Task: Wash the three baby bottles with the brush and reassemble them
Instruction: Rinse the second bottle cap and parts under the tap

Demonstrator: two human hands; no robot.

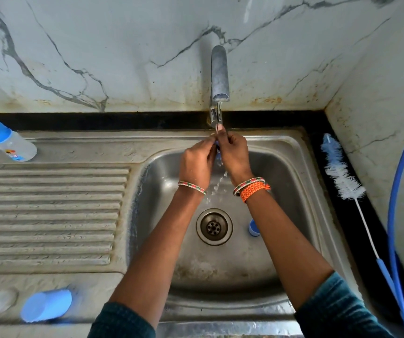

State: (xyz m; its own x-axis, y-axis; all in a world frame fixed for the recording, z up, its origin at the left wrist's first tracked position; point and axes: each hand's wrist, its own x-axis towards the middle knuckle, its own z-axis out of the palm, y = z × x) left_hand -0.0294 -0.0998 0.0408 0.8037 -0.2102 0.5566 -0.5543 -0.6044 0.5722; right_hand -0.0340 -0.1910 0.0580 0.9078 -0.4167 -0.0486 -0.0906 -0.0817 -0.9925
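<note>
**Around the sink**

A tap [219, 74] stands behind the basin [281, 172], at the wall. Both hands, the left hand [197, 164] and the right hand [235, 157], meet under its spout, above the basin. In the basin, a drain [214, 226] sits at the middle, with a small cap [254, 227] just to its right. On the draining board [50, 203] to the left, a bottle [6, 140] lies at the back and a cup [46, 305] at the front. A brush [342, 176] lies on the counter right of the basin, with a hose [396, 191] beyond it.
</note>
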